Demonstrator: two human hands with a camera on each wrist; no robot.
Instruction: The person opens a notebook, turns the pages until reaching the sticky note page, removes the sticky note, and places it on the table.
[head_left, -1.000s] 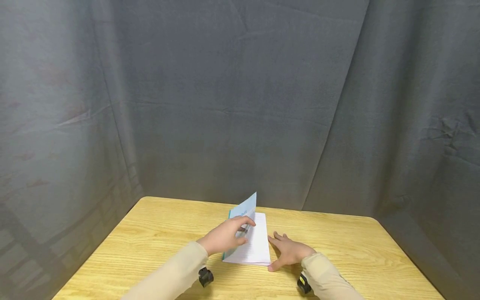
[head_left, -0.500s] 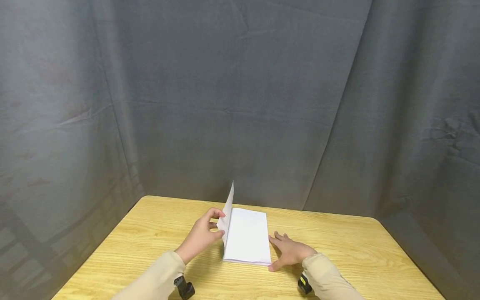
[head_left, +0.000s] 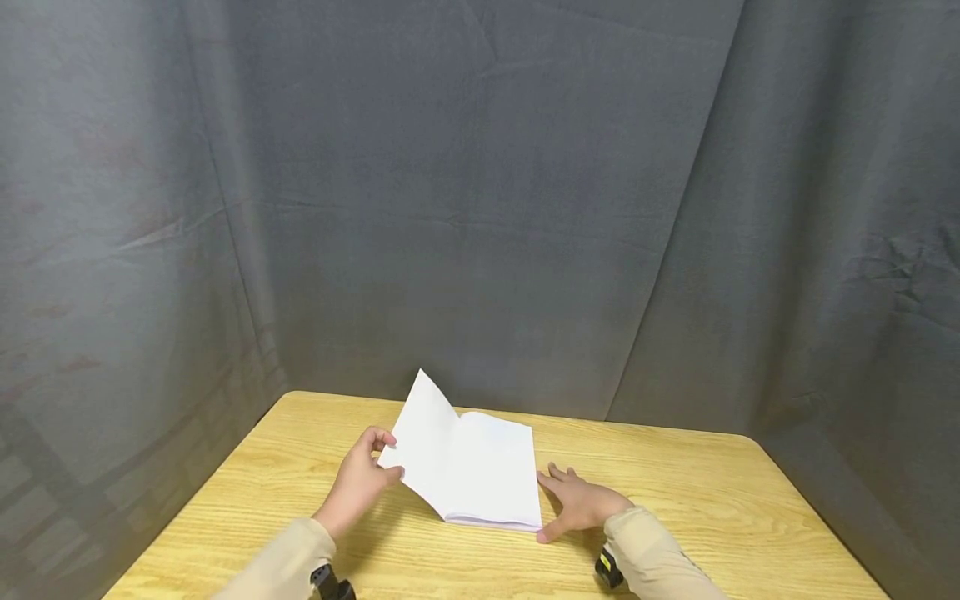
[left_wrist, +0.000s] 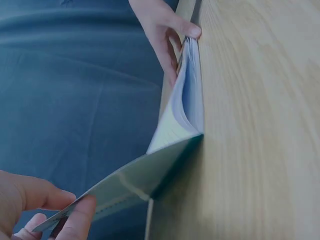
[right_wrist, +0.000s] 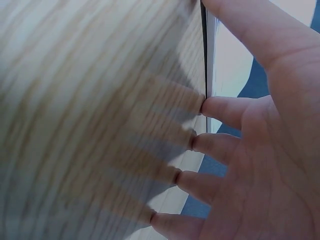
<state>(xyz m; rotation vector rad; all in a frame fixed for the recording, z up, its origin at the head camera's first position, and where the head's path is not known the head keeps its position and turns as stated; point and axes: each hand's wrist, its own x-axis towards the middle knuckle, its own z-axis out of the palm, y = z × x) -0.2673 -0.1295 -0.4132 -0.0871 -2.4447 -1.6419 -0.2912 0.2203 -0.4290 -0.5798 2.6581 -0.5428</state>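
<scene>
Dk grey curtain hanging behind & beside worktop; blk wrist cams sitting nr beige sleeves. Notebook lying open mid-worktop btwn hands, cover tilting up on L side. L hand: fingers pinching cover's outer edge. R hand: fingers spreading, tips touching worktop, thumb at notebook's nr R corner. R wrist view: palm blocking part of notebook. Head view showing white insides; L wrist view showing cover's pale green outside, teal spine, pages bowing apart.
</scene>
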